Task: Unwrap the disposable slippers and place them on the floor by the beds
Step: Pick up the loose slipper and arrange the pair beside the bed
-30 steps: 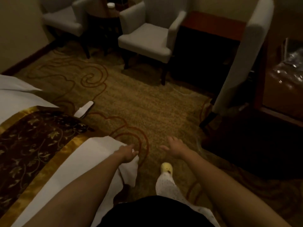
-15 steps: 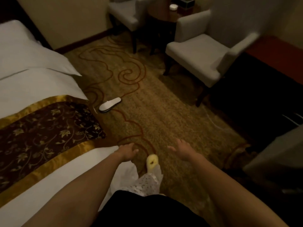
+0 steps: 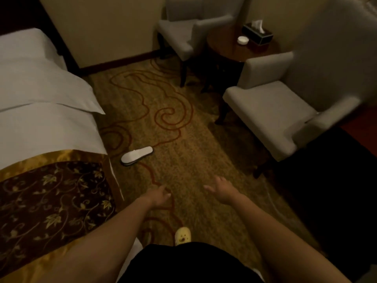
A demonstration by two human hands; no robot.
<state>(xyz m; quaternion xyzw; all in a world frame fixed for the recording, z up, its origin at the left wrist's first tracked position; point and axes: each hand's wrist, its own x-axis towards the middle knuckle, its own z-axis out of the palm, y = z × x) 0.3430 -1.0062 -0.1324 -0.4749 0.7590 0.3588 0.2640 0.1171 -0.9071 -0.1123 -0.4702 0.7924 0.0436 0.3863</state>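
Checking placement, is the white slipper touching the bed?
Apart. The head view shows carpet between the white slipper and the bed.

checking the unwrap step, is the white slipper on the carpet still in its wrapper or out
Out, as far as shows: the white slipper lies bare on the carpet beside the bed, with no wrapper visible around it.

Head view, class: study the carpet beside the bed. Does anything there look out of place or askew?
Yes. A white slipper lies on the carpet by the bed, angled away from its edge rather than set square. No separate second slipper shows. Both the left hand and the right hand are empty.
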